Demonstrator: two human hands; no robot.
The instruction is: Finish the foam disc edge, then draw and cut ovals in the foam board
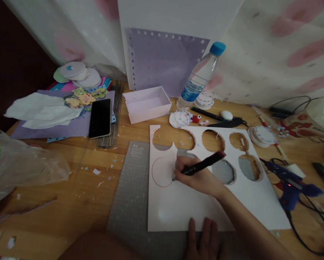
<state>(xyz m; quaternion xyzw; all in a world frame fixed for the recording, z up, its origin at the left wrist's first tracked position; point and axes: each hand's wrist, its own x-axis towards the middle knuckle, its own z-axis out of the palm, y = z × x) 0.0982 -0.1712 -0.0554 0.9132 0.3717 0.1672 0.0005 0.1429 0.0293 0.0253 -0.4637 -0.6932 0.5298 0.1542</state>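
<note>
My right hand (198, 177) grips a black and red marker (205, 163) with its tip on a white foam sheet (183, 206). A partly drawn red circle (162, 172) lies just left of the tip. The sheet has several round holes (213, 141) cut in its upper part and rests on a grey cutting mat (129, 195). My left hand (203, 240) lies flat on the sheet's near edge, fingers spread, holding nothing.
A blue glue gun (292, 182) with its cable lies right of the sheet. Behind stand a water bottle (199, 77), a white open box (147, 104) and a black phone (100, 117). Paper scraps, cut discs (260, 135) and a plastic bag (21, 164) crowd the wooden table.
</note>
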